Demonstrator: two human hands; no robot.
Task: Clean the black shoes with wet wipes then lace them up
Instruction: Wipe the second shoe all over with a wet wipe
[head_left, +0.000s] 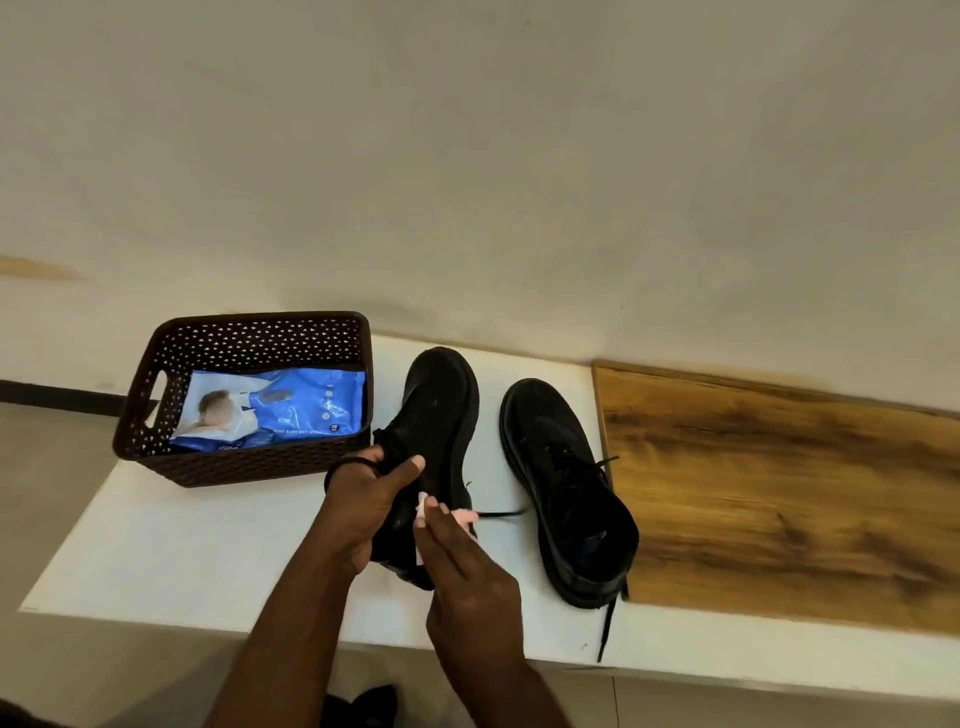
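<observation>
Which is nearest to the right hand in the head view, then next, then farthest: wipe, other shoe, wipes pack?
1. Wipe, under the right hand fingers.
2. Other shoe, standing to its right.
3. Wipes pack, in the basket far left.

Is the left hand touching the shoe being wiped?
Touching. The head view shows the left hand wrapped around the tilted black shoe, thumb lying across its upper, while the right hand presses a wipe on it.
</observation>
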